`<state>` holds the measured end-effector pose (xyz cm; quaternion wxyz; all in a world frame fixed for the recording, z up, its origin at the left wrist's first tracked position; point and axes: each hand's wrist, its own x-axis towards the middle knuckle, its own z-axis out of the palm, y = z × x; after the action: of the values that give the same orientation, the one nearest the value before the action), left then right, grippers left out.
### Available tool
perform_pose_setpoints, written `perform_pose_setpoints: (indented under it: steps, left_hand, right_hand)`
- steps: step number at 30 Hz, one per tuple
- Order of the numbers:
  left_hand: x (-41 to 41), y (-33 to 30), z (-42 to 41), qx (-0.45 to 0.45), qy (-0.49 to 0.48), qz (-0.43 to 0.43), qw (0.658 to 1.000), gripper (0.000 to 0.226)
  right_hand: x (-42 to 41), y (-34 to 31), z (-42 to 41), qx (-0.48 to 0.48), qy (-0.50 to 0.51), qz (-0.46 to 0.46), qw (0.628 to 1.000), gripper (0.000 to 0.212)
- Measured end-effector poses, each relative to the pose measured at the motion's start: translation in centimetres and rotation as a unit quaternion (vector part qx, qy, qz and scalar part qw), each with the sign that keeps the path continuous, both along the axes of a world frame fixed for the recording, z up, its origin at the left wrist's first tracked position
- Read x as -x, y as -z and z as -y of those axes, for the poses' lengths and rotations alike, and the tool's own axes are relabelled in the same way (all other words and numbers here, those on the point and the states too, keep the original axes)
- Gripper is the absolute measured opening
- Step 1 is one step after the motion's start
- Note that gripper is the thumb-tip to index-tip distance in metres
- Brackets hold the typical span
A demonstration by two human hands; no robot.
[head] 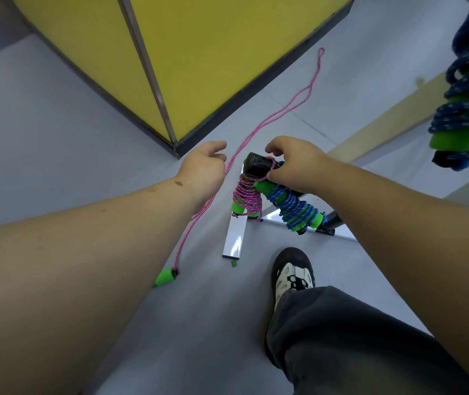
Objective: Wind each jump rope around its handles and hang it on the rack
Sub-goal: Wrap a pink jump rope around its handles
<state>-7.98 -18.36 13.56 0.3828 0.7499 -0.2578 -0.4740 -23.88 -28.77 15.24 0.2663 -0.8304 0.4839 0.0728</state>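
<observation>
Roughly mid-task. A wound pink bundle [247, 197] and a wound blue bundle [296, 208] are already hung on the black rack peg [259, 164], side by side, touching. More wound blue ropes [468, 89] are seen at the right edge, apparently hung on another part of the rack; attachment is cropped out, can't confirm.

Right hand [293, 166]: fingers curled at the peg end, thumb pressed near the pink loop seated over it. Whether the loop or the peg itself is pinched can't be told, prob. the hang is being finished.

Left hand [204, 166]: held beside the loose pink rope [270, 118], fingers relaxed and half-curled. Rope passes close by the palm; actual grip not resolvable.

That loose rope is unwound: trailed across the grey floor [56, 109] past the yellow panel [199, 52], one green handle [165, 276] lying on the floor below the left forearm. Second handle not visible.

Left to do, as judged: at least this one rope to be wound and hung. Small green scrap [234, 264] noted by the white rack base [234, 238].
</observation>
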Motion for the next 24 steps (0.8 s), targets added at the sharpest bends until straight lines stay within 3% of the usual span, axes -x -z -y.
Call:
perform_pose_setpoints:
  steps: [7, 16, 24]
  left_hand:
    - [-2.1, -3.1, -3.9, 0.015, 0.02, 0.1, 0.995, 0.061]
    - [-5.6, -8.8, -14.4, -0.017, 0.061, 0.221, 0.973, 0.061]
    - [-10.8, -4.8, -20.4, -0.088, 0.085, 0.264, 0.957, 0.066]
  right_hand:
    - [-0.7, -2.9, -3.6, 0.032, -0.025, -0.015, 0.999, 0.079]
    - [-3.9, -7.1, -12.7, 0.057, -0.088, -0.032, 0.994, 0.072]
    - [-9.1, -3.3, -17.9, 0.033, -0.153, -0.092, 0.983, 0.078]
